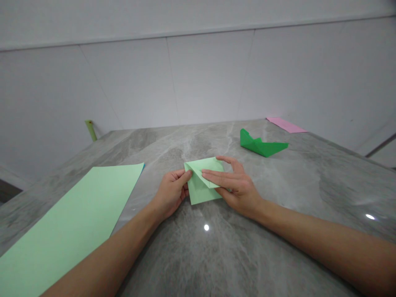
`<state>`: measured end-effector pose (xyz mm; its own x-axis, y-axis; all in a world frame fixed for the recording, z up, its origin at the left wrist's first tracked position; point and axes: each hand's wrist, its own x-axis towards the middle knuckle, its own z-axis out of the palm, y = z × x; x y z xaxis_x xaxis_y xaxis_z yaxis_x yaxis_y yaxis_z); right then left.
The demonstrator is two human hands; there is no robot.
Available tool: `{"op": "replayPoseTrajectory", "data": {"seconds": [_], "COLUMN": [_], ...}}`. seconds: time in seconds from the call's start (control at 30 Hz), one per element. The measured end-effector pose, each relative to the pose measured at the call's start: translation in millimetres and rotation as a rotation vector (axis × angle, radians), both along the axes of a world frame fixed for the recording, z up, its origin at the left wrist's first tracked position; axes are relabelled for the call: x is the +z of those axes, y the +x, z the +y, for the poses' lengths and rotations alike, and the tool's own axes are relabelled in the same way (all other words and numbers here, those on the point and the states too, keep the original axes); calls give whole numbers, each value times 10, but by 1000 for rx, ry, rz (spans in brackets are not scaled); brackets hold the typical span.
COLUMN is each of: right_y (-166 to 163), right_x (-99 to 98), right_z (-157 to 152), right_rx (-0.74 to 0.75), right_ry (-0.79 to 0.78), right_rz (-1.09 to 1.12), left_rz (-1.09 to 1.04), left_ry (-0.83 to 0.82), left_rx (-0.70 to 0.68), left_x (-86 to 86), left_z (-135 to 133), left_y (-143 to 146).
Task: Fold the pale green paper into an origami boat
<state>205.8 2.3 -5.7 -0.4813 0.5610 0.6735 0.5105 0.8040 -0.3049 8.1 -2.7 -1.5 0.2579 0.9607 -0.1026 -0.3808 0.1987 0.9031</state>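
Observation:
A light green sheet of paper (202,194), folded into a small square with a raised flap, is between my hands at the middle of the table. My left hand (173,190) pinches its left edge, thumb on top near the upper left corner. My right hand (238,185) is on the right side, with fingers laid over the flap and the thumb at the lower edge. The index finger reaches the top right corner. The right edge of the paper is partly hidden by the right hand.
Larger light green sheets (77,214) lie at the left, a blue edge showing beneath. A dark green folded paper boat (262,146) stands at the back right, and a pink paper (287,124) lies behind it. The grey marbled table (204,260) meets a white wall.

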Motion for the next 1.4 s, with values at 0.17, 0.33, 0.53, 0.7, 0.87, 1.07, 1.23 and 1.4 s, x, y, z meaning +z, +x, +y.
{"op": "replayPoseTrajectory", "data": {"seconds": [0.17,0.33,0.53,0.7,0.87,1.07,1.23,1.4], "right_y": [9,-4,-13,-19,-41,-69,-92,-100], "right_x": [-12,-6,22,6,9,-11,-4,17], "right_z": [-6,-6,-27,-29,-51,-78,-109,-125], "right_rx": [12,46,70,69,52,52,54,53], "right_ry": [102,206,227,243,252,275,279,300], "right_rz": [-100,-154,-236,-281,-311,-321,-358,-384], "left_rz": [-24,-54,-103,-178,-253,-216,-243,-263], "left_ry": [-50,-45,-50,-67,-91,-58,-52,-69], "left_rx": [-13,-42,-56,-31,-23,11,64,100], "left_x": [15,-2,-5,2,20,19,24,48], "left_z": [-2,8,15,11,-11,-61,-86,-103], "left_y": [11,14,0,14,54,116,179,201]}}
